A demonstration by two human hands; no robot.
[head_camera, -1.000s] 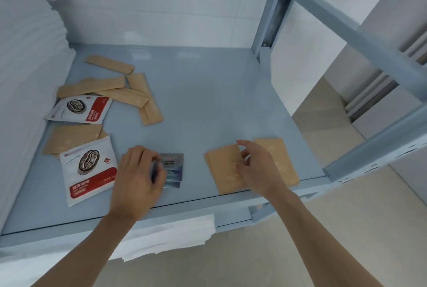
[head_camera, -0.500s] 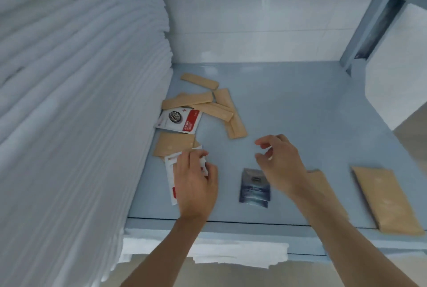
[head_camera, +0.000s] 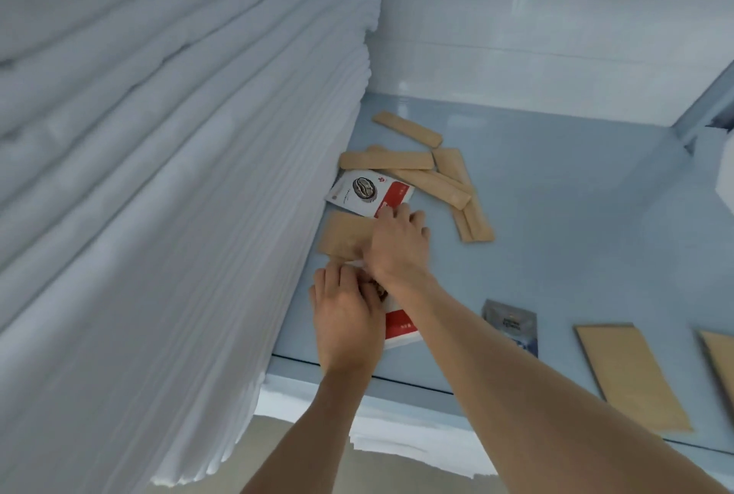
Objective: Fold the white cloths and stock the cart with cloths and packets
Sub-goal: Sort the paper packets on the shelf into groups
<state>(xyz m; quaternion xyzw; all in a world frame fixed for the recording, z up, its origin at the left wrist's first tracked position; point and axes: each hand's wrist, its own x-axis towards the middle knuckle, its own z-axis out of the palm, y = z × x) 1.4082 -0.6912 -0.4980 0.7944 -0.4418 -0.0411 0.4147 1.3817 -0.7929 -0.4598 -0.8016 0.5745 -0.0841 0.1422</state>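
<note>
The shelf [head_camera: 576, 215] carries two hands [head_camera: 345, 314], five tan sticks [head_camera: 409, 129], two red-and-white coffee packets [head_camera: 369, 191], one dark blue packet [head_camera: 510, 324], three flat tan packets [head_camera: 631, 374] and one tall cloth stack [head_camera: 159, 175].

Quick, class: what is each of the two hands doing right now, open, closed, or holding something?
Left hand: rests on the near coffee packet; grip cannot be told.
Right hand: reaches over the tan packet; grip cannot be told.
</note>
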